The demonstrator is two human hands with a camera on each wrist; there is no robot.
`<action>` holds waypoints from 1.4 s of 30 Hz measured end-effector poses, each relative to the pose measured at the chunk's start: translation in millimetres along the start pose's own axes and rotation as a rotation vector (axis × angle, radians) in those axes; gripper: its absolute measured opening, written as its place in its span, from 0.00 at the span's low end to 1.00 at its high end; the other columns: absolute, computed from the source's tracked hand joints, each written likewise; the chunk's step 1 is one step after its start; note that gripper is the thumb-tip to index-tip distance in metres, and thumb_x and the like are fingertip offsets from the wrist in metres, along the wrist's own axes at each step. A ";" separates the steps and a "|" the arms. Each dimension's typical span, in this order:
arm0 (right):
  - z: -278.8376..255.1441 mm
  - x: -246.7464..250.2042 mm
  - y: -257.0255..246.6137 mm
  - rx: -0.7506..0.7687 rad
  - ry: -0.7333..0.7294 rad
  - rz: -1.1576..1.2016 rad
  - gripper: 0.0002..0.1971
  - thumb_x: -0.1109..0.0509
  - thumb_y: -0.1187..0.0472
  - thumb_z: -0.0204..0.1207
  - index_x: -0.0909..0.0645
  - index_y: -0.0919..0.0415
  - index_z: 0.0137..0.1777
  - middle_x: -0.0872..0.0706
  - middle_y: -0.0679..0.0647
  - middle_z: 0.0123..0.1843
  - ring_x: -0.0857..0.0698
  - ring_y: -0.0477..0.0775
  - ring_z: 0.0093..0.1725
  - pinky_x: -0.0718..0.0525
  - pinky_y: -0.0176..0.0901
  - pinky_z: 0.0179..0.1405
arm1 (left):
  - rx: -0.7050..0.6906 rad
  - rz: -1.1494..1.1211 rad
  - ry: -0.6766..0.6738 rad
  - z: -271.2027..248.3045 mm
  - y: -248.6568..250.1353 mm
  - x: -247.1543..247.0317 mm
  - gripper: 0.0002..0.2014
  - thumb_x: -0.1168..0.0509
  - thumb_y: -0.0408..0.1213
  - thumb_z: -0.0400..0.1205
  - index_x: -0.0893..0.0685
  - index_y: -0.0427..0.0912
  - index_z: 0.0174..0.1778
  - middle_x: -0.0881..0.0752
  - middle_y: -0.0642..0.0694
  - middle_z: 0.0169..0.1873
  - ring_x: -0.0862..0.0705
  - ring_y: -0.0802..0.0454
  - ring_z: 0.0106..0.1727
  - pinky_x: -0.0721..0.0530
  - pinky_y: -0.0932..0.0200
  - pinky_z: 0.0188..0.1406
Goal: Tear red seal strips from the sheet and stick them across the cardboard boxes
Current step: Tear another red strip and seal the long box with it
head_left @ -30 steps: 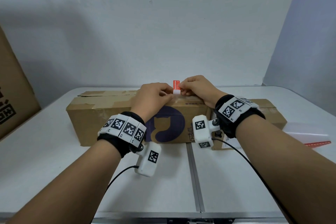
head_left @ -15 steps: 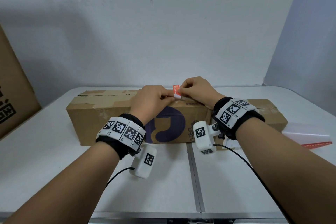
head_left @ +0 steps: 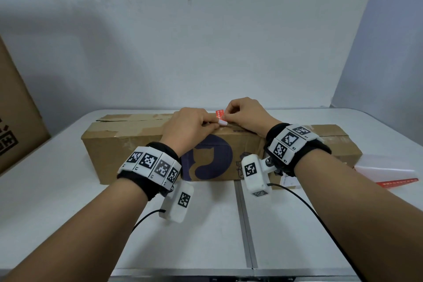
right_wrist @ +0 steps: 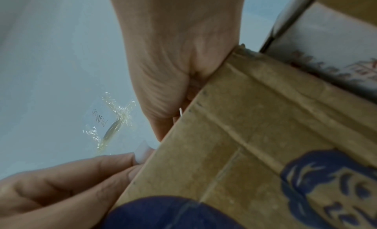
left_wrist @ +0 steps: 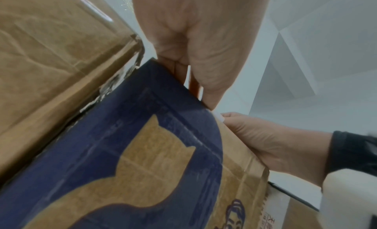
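Observation:
A long cardboard box (head_left: pixel 137 144) with a purple cat logo lies across the white table. Both hands meet at its top front edge. A short red seal strip (head_left: pixel 220 114) stands up between them, with a white backing tab (head_left: pixel 222 122) curling off its lower end. My left hand (head_left: pixel 211 124) pinches the strip's lower end from the left. My right hand (head_left: pixel 225 117) pinches it from the right. In the left wrist view a sliver of the red seal strip (left_wrist: pixel 193 85) shows between the curled left fingers. The right wrist view shows the white backing tab (right_wrist: pixel 142 151) at the left fingertips.
A sheet of red seal strips (head_left: pixel 397 182) lies under a translucent white sheet (head_left: pixel 384 167) at the table's right. A large cardboard box (head_left: pixel 13 110) leans at the far left. A seam (head_left: pixel 245 224) runs down the table's middle. The wall stands just behind the long box.
The strip has dropped a little closer to the box top, and the white tab has peeled down and to the right. Both hands stay at the same spot.

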State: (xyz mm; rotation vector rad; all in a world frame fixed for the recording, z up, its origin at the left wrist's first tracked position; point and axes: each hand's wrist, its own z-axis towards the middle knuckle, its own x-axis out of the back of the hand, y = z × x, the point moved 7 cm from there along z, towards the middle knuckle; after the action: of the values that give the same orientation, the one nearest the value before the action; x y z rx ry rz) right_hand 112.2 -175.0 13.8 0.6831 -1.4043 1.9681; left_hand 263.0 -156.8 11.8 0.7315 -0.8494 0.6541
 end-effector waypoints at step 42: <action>-3.0 -1.2 2.8 -0.004 0.034 -0.144 0.09 0.33 0.65 0.74 0.12 0.58 0.48 0.17 0.51 0.44 0.19 0.49 0.46 0.24 0.32 0.40 | -0.118 0.048 -0.136 -2.2 7.8 3.2 0.12 0.38 0.45 0.83 0.13 0.55 0.59 0.13 0.54 0.51 0.17 0.52 0.50 0.21 0.53 0.47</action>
State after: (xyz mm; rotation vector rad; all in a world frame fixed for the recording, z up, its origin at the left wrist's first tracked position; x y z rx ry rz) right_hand 110.8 -173.1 10.3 0.7247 -1.3011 1.8555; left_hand 259.6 -149.9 15.8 0.6560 -1.0247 0.5966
